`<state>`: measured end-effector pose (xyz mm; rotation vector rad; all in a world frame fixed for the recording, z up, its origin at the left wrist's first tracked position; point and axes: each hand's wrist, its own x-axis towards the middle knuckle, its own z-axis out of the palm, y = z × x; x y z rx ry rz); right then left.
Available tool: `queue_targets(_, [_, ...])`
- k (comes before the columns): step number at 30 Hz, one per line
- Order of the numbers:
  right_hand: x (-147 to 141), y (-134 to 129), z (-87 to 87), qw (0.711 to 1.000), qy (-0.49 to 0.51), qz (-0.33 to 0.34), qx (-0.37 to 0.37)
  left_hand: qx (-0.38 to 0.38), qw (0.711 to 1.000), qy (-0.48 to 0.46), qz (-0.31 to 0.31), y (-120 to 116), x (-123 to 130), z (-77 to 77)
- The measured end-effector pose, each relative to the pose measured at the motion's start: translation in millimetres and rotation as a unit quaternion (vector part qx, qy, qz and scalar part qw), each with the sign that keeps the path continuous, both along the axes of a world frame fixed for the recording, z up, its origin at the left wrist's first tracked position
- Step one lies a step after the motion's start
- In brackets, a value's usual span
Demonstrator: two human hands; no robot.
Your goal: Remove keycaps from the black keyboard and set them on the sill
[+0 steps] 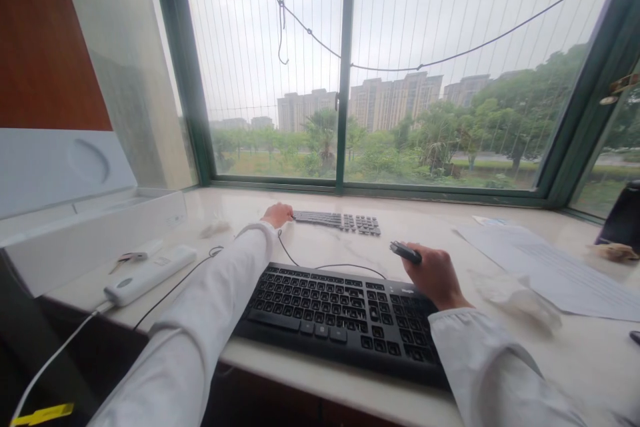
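A black keyboard [320, 313] lies at the front edge of the white counter; most of its keycaps are off, though a few bottom-row keys remain. Behind it, the loose keycaps [345, 221] are laid out in keyboard order. My left hand [279, 215] reaches to the left end of these rows with its fingers drawn together; whatever is between them is too small to make out. My right hand [436, 273] is closed around a short dark tool [406, 252], held above the keyboard's right end. The kind of tool does not show.
On the left are a white power strip [150, 275], keys [131, 257] and an open white box [100, 227]. Paper sheets [555, 267] and a crumpled tissue [525, 300] lie on the right. The keyboard's cable [345, 267] runs behind it. A window closes off the back.
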<state>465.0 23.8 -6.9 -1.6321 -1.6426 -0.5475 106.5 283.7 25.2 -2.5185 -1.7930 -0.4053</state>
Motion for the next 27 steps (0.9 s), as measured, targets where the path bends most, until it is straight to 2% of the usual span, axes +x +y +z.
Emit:
queue_targets(7, [-0.9, -0.4, 0.9, 1.0, -0.002, 0.003, -0.005, 0.009, 1.0, 0.002, -0.008, 2.6, 1.9, -7.2])
queue_targets(27, [-2.3, -1.1, 3.2, 1.0, 0.006, 0.015, -0.008, -0.008, 1.0, -0.018, 0.01, -1.2, 2.5, -5.9])
